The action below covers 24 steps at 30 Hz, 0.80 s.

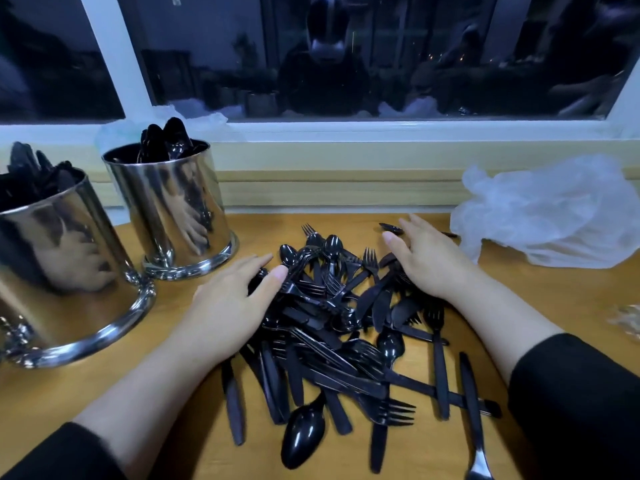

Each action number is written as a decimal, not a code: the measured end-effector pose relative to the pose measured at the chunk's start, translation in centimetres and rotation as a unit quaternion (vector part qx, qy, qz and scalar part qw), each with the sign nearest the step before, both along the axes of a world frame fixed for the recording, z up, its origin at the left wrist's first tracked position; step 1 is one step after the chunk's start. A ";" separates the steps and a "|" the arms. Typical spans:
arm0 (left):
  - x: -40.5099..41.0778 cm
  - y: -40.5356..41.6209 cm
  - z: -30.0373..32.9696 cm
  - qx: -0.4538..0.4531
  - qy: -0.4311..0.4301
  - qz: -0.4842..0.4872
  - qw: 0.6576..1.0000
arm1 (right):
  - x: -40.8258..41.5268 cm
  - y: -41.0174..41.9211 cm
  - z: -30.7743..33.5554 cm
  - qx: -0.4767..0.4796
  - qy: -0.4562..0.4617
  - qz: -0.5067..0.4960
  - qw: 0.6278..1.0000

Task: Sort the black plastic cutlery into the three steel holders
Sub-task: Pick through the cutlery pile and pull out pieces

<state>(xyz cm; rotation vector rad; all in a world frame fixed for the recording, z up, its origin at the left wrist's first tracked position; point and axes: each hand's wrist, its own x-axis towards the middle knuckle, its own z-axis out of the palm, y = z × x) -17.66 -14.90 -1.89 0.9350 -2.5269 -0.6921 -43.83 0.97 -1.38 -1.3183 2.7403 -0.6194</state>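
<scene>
A heap of black plastic cutlery, forks, knives and spoons mixed, lies on the wooden table in front of me. My left hand rests flat on the heap's left edge with straight fingers. On the heap's far right side my right hand lies flat, fingers straight. Two steel holders are in view at the left: a near one and a farther one, each with black cutlery standing in it. A third holder is out of view.
A crumpled clear plastic bag lies at the right by the wall. A lone black piece sits just beyond my right fingers. The window sill and dark window close off the back. The wooden table extends toward me.
</scene>
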 end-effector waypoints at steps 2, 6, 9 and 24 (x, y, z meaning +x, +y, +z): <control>-0.4 0.1 -0.1 -0.004 -0.013 -0.013 1.000 | -1.2 -1.0 -0.1 0.042 -0.011 -0.016 0.999; -0.7 0.3 -0.1 0.000 -0.040 -0.032 0.999 | -2.6 -1.8 -0.1 0.091 -0.038 -0.018 0.995; -0.7 0.4 0.0 0.006 -0.051 -0.043 0.998 | -1.6 -1.3 0.5 0.081 -0.043 0.004 0.996; 5.4 2.3 1.1 0.050 0.230 0.055 0.970 | 9.7 6.3 3.5 -0.142 -0.059 0.072 0.985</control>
